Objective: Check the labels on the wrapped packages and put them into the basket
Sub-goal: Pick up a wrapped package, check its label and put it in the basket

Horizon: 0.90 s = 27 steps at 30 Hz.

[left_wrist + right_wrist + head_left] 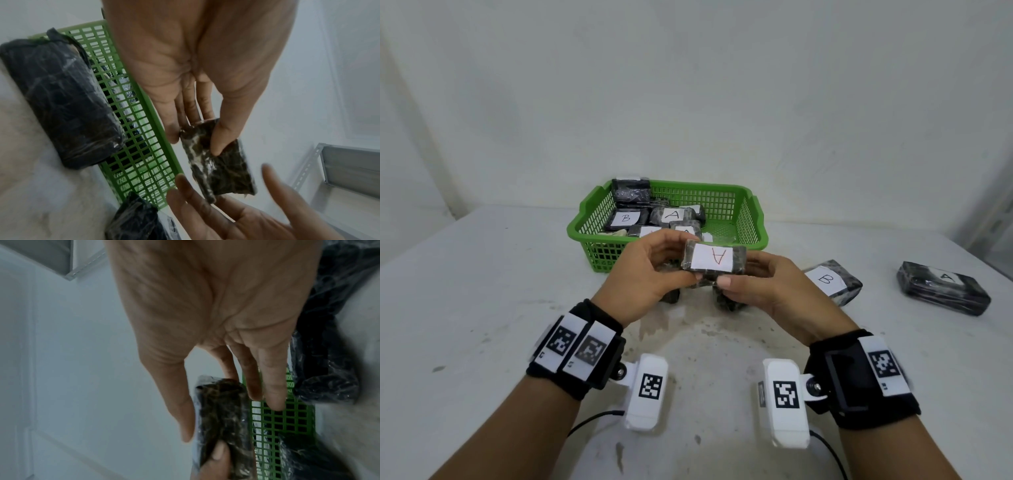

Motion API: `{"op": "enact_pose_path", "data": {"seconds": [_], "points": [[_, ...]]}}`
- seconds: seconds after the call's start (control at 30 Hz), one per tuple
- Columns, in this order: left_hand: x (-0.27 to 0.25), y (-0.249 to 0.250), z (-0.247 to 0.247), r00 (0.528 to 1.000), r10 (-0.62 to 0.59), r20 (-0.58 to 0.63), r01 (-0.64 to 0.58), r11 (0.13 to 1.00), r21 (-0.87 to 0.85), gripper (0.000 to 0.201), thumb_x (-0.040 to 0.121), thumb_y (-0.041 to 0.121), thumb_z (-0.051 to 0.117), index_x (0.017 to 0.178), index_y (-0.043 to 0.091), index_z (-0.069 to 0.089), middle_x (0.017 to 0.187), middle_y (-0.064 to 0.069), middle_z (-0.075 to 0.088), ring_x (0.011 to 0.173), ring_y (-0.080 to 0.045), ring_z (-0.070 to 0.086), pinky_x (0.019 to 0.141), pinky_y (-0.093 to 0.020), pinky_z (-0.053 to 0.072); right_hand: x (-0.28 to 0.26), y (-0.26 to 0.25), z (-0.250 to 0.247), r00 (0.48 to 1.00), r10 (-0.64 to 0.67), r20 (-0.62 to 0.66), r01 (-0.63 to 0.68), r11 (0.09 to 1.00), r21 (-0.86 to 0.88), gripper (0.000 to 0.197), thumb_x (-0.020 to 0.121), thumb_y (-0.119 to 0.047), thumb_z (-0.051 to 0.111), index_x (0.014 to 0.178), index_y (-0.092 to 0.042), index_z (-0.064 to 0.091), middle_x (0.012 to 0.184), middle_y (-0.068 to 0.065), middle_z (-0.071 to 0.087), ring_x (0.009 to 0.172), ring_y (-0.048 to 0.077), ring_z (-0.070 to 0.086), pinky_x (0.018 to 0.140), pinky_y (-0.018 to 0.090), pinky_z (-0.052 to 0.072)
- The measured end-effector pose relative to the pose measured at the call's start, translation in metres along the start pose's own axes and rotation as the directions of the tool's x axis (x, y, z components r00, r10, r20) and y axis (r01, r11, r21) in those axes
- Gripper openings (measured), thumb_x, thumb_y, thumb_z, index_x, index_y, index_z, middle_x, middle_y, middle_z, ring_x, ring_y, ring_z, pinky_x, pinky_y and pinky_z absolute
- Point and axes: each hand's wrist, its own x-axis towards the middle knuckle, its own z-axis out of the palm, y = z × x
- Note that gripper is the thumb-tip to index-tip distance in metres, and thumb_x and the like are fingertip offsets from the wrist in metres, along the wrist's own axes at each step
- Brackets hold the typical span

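A small dark wrapped package [714, 258] with a white label reading "A" is held above the table, just in front of the green basket [753, 202]. My left hand [685, 260] pinches its left end between thumb and fingers. My right hand [738, 272] grips the right end, thumb on the near edge. In the left wrist view the package [222, 162] sits under my left thumb. The right wrist view shows the package [224, 418] between my right thumb and index finger. Several labelled packages lie in the basket.
On the table right of my hands lie a package labelled "B" [832, 282] and a larger one labelled "A" [945, 291]. Two more dark packages [671, 294] sit under my hands against the basket's front wall. A wall rises behind the basket.
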Motion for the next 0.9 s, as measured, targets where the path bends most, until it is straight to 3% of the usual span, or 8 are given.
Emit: {"op": "enact_pose_path", "data": {"seconds": [0.13, 0.27, 0.33, 0.47, 0.6, 0.7, 0.8, 0.9], "points": [[-0.0018, 0.002, 0.0013, 0.997, 0.009, 0.071, -0.007, 0.999, -0.031, 0.057, 0.066, -0.018, 0.079, 0.114, 0.008, 0.064, 0.116, -0.01, 0.071, 0.112, -0.018, 0.066, 0.092, -0.026, 0.055, -0.0021, -0.0063, 0.005, 0.998, 0.054, -0.012, -0.051, 0.984, 0.17, 0.044, 0.085, -0.026, 0.077, 0.121, -0.001, 0.072, 0.118, 0.017, 0.076, 0.11, 0.029, 0.073, 0.096, 0.04, 0.06], [-0.0034, 0.0039, 0.0021, 0.974, -0.121, 0.191, 0.141, 0.985, -0.095, 0.079, 0.065, -0.001, 0.087, 0.135, 0.016, 0.055, 0.129, -0.003, 0.065, 0.117, -0.016, 0.065, 0.093, -0.028, 0.054, 0.0012, -0.0005, 0.0017, 0.985, -0.049, -0.165, 0.072, 0.987, 0.141, 0.059, 0.065, -0.017, 0.088, 0.12, -0.003, 0.071, 0.112, 0.016, 0.078, 0.107, 0.031, 0.075, 0.092, 0.04, 0.06], [-0.0043, 0.0063, 0.0051, 0.973, -0.158, 0.169, 0.177, 0.979, -0.102, 0.067, 0.072, 0.01, 0.085, 0.133, 0.017, 0.057, 0.121, -0.001, 0.07, 0.111, -0.015, 0.068, 0.09, -0.025, 0.055, 0.0018, 0.0001, -0.0006, 0.974, -0.102, -0.203, 0.122, 0.989, 0.088, 0.056, 0.065, -0.018, 0.09, 0.117, -0.008, 0.073, 0.109, 0.013, 0.08, 0.105, 0.029, 0.076, 0.094, 0.041, 0.059], [-0.0042, 0.0073, 0.008, 0.983, -0.162, 0.089, 0.166, 0.985, -0.036, 0.035, 0.081, 0.007, 0.076, 0.113, 0.018, 0.068, 0.095, 0.004, 0.076, 0.09, -0.011, 0.072, 0.072, -0.02, 0.056, 0.0001, -0.0012, 0.0002, 0.981, -0.108, -0.158, 0.115, 0.993, 0.035, 0.059, 0.059, -0.031, 0.092, 0.113, -0.011, 0.076, 0.107, 0.009, 0.08, 0.105, 0.025, 0.076, 0.097, 0.04, 0.058], [-0.0056, 0.0062, 0.0078, 0.976, -0.196, 0.099, 0.203, 0.977, -0.063, 0.041, 0.079, 0.017, 0.077, 0.119, 0.012, 0.068, 0.111, -0.011, 0.074, 0.104, -0.023, 0.071, 0.091, -0.04, 0.058, -0.0022, -0.0029, 0.003, 0.983, -0.115, -0.142, 0.12, 0.992, 0.03, 0.044, 0.068, -0.015, 0.09, 0.109, -0.006, 0.076, 0.101, 0.011, 0.081, 0.098, 0.025, 0.078, 0.087, 0.034, 0.061], [-0.0043, 0.0073, 0.0064, 0.976, -0.211, 0.056, 0.216, 0.972, -0.097, 0.032, 0.083, 0.014, 0.076, 0.114, 0.009, 0.07, 0.108, -0.011, 0.075, 0.103, -0.025, 0.072, 0.096, -0.052, 0.053, -0.0031, -0.0048, 0.0048, 0.987, -0.116, -0.113, 0.122, 0.991, 0.05, 0.053, 0.063, -0.02, 0.089, 0.113, -0.005, 0.075, 0.104, 0.011, 0.081, 0.102, 0.027, 0.077, 0.091, 0.035, 0.061], [-0.001, 0.0068, 0.0044, 0.973, -0.229, 0.016, 0.228, 0.956, -0.182, 0.032, 0.078, 0.016, 0.078, 0.107, 0.005, 0.071, 0.106, -0.012, 0.075, 0.102, -0.03, 0.071, 0.098, -0.053, 0.052, -0.0032, -0.0055, 0.0063, 0.993, -0.11, -0.044, 0.113, 0.991, 0.073, 0.063, 0.063, -0.018, 0.088, 0.122, -0.006, 0.072, 0.115, 0.01, 0.079, 0.108, 0.024, 0.075, 0.095, 0.033, 0.059], [-0.0021, 0.0074, 0.0042, 0.97, -0.237, 0.057, 0.244, 0.952, -0.187, 0.038, 0.071, 0.025, 0.082, 0.106, 0.014, 0.073, 0.11, -0.011, 0.074, 0.106, -0.027, 0.07, 0.096, -0.045, 0.053, -0.0029, -0.0049, 0.0044, 0.992, -0.118, -0.045, 0.121, 0.99, 0.079, 0.062, 0.063, -0.016, 0.087, 0.122, -0.005, 0.071, 0.113, 0.011, 0.079, 0.106, 0.025, 0.076, 0.089, 0.03, 0.06]]}}
